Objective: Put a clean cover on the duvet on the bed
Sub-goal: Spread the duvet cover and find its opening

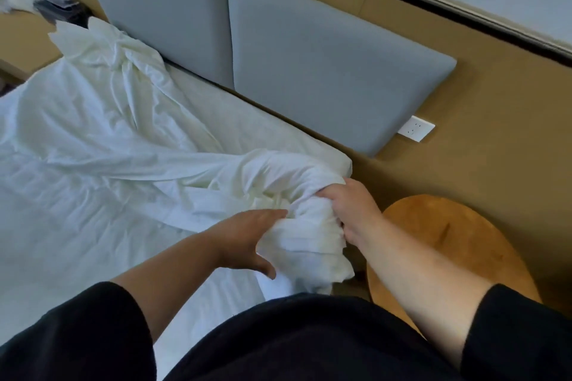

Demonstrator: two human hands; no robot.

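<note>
Right hand (pixel 349 210) grips bunched white cover (pixel 303 238) at bed (pixel 247 120) corner; left hand (pixel 247 238), fingers straight, presses it. No legible writing.

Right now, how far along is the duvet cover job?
Early to midway, as far as I can tell. Done: white bedding is spread across the bed. In hand: the right hand grips a bunched corner near the headboard, while the left hand rests open against it. Left: that corner is bunched, and another wad by the headboard is crumpled, so straightening remains.
</note>
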